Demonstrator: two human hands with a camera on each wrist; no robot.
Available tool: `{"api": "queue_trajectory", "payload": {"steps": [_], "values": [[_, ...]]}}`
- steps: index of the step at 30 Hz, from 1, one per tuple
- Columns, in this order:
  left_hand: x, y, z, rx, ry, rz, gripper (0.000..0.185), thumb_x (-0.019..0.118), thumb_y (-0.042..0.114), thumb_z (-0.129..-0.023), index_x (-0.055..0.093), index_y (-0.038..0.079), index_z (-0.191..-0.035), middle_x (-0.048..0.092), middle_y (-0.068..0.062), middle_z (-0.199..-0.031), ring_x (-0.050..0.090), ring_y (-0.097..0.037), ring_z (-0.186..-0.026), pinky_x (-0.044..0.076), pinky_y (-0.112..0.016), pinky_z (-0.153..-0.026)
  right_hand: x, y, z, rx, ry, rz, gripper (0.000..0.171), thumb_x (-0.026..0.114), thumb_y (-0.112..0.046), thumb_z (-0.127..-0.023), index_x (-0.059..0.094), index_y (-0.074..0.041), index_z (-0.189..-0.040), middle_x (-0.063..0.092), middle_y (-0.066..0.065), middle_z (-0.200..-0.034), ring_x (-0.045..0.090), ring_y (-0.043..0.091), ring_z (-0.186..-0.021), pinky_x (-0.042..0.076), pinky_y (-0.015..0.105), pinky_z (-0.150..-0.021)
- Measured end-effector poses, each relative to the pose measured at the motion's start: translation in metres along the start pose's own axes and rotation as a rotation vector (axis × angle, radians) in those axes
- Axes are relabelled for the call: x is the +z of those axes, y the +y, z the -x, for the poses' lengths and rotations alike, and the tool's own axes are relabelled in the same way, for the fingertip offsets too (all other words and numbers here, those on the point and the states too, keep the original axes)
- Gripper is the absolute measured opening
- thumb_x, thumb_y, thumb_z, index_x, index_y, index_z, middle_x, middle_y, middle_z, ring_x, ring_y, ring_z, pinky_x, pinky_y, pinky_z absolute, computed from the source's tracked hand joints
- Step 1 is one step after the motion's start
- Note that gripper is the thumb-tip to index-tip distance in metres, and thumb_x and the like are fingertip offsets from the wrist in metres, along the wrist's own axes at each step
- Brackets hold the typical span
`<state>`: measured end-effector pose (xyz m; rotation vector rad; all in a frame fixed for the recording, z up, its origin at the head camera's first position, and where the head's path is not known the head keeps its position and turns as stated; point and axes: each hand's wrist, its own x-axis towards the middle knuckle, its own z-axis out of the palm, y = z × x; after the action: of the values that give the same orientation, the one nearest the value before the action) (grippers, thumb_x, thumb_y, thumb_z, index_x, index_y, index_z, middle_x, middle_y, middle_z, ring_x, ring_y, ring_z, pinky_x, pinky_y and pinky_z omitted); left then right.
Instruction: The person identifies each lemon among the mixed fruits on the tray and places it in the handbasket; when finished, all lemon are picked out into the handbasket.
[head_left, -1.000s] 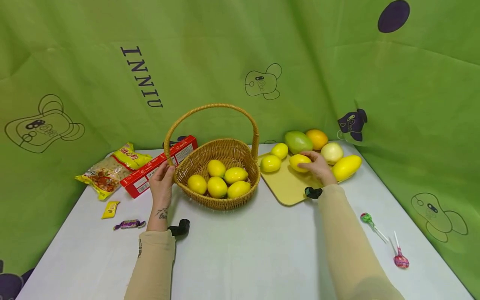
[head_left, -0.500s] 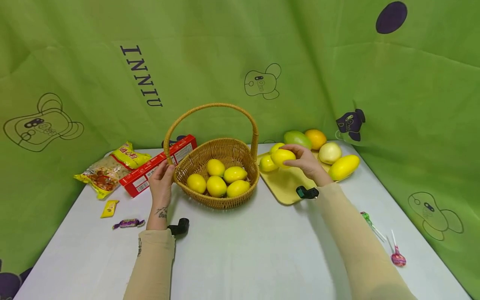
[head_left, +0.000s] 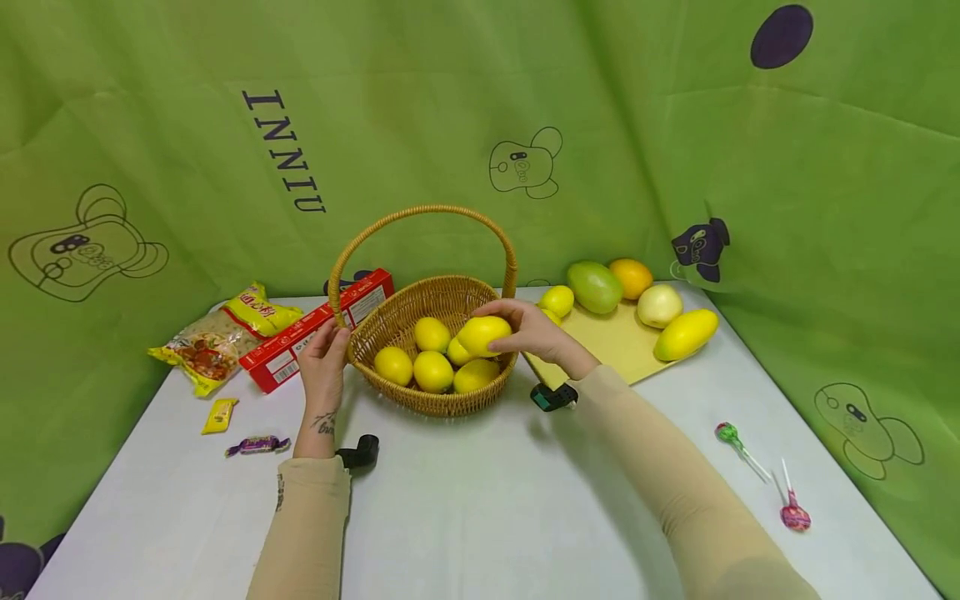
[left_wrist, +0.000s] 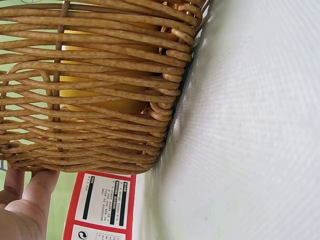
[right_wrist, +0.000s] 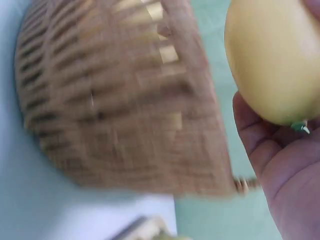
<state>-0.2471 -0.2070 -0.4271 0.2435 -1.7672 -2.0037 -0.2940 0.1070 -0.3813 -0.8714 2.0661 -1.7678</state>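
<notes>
My right hand (head_left: 536, 335) grips a yellow lemon (head_left: 482, 337) over the right side of a wicker basket (head_left: 438, 407). In the right wrist view the lemon (right_wrist: 275, 60) shows a small green stem end, with curled fingers beneath it and the basket wall (right_wrist: 135, 115) alongside. Several lemons (head_left: 432, 372) lie inside the basket under its tall arched handle. At the basket's left, my left hand (head_left: 322, 367) holds the rim near the handle's foot. The left wrist view shows fingers (left_wrist: 40, 190) at the rim of the woven wall.
Right of the basket, a yellow tray (head_left: 607, 346) bears two lemons (head_left: 557, 301), a green mango (head_left: 595, 287) and other fruit. A red box (head_left: 285, 360) and a snack bag (head_left: 225, 337) stand left. Wrapped candies (head_left: 258, 446) lie front left, lollipops (head_left: 795, 517) right.
My right hand has lifted the lemon off the tray and carried it left to above the basket. The left hand has stayed at the basket's rim.
</notes>
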Motion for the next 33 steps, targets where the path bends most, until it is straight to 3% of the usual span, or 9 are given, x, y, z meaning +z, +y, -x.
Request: {"api": "queue_trajectory", "payload": {"steps": [4, 8, 12, 15, 19, 23, 29, 33], "values": [[0.000, 0.000, 0.000, -0.002, 0.006, 0.009, 0.037, 0.064, 0.023, -0.087, 0.061, 0.005, -0.120, 0.062, 0.011, -0.087, 0.056, -0.010, -0.082, 0.050, -0.014, -0.065, 0.013, 0.000, -0.010, 0.004, -0.022, -0.022, 0.052, 0.066, 0.010, -0.077, 0.048, 0.008, -0.126, 0.050, 0.023, -0.129, 0.048, 0.031, -0.118, 0.042, 0.036, -0.099], [0.001, 0.000, 0.000, 0.016, 0.005, 0.012, 0.034, 0.064, 0.021, -0.088, 0.063, 0.006, -0.117, 0.062, 0.012, -0.086, 0.057, -0.008, -0.080, 0.049, -0.013, -0.062, 0.016, -0.001, -0.009, -0.004, -0.009, -0.073, 0.054, 0.063, 0.014, -0.076, 0.046, 0.009, -0.127, 0.044, 0.028, -0.133, 0.040, 0.037, -0.127, 0.031, 0.043, -0.108], [0.002, 0.001, 0.001, 0.028, 0.003, 0.000, 0.033, 0.063, 0.022, -0.088, 0.063, 0.005, -0.117, 0.062, 0.012, -0.086, 0.056, -0.007, -0.079, 0.048, -0.012, -0.062, 0.008, -0.004, 0.002, -0.023, 0.001, -0.125, 0.053, 0.061, 0.015, -0.077, 0.044, 0.010, -0.127, 0.042, 0.031, -0.134, 0.040, 0.038, -0.127, 0.027, 0.051, -0.108], [0.001, 0.002, 0.001, 0.025, -0.002, -0.008, 0.034, 0.062, 0.022, -0.089, 0.062, 0.005, -0.118, 0.062, 0.013, -0.086, 0.056, -0.008, -0.080, 0.048, -0.012, -0.062, -0.004, -0.004, 0.014, -0.055, 0.006, -0.139, 0.049, 0.061, 0.014, -0.077, 0.045, 0.012, -0.124, 0.051, 0.025, -0.128, 0.044, 0.039, -0.123, 0.028, 0.055, -0.105], [0.001, 0.002, 0.001, 0.021, -0.008, -0.019, 0.035, 0.062, 0.023, -0.089, 0.061, 0.005, -0.119, 0.062, 0.013, -0.087, 0.056, -0.007, -0.081, 0.048, -0.012, -0.063, -0.026, 0.001, 0.028, -0.109, 0.045, -0.161, 0.038, 0.059, 0.015, -0.076, 0.055, 0.006, -0.113, 0.064, 0.008, -0.111, 0.057, 0.029, -0.110, 0.042, 0.045, -0.099], [0.000, 0.002, 0.001, 0.017, 0.001, -0.022, 0.036, 0.062, 0.024, -0.089, 0.061, 0.006, -0.120, 0.062, 0.013, -0.088, 0.056, -0.006, -0.081, 0.049, -0.013, -0.064, -0.050, 0.009, 0.035, -0.134, 0.113, -0.166, 0.034, 0.059, 0.016, -0.076, 0.058, 0.002, -0.108, 0.066, 0.003, -0.104, 0.061, 0.019, -0.102, 0.048, 0.033, -0.093], [-0.001, 0.001, 0.003, 0.055, -0.014, 0.049, 0.038, 0.065, 0.026, -0.086, 0.063, 0.006, -0.119, 0.062, 0.010, -0.089, 0.057, -0.005, -0.080, 0.050, -0.014, -0.064, -0.076, 0.029, 0.032, -0.014, 0.226, -0.095, 0.037, 0.062, 0.011, -0.079, 0.052, 0.007, -0.115, 0.064, -0.001, -0.110, 0.054, 0.026, -0.112, 0.042, 0.037, -0.100], [-0.001, 0.001, 0.004, 0.079, -0.032, 0.067, 0.042, 0.067, 0.032, -0.084, 0.064, 0.008, -0.118, 0.062, 0.011, -0.088, 0.057, -0.004, -0.079, 0.049, -0.012, -0.062, -0.085, 0.041, 0.028, 0.081, 0.289, -0.042, 0.044, 0.060, 0.011, -0.080, 0.044, 0.014, -0.122, 0.057, 0.014, -0.120, 0.044, 0.035, -0.121, 0.033, 0.045, -0.106]]}}
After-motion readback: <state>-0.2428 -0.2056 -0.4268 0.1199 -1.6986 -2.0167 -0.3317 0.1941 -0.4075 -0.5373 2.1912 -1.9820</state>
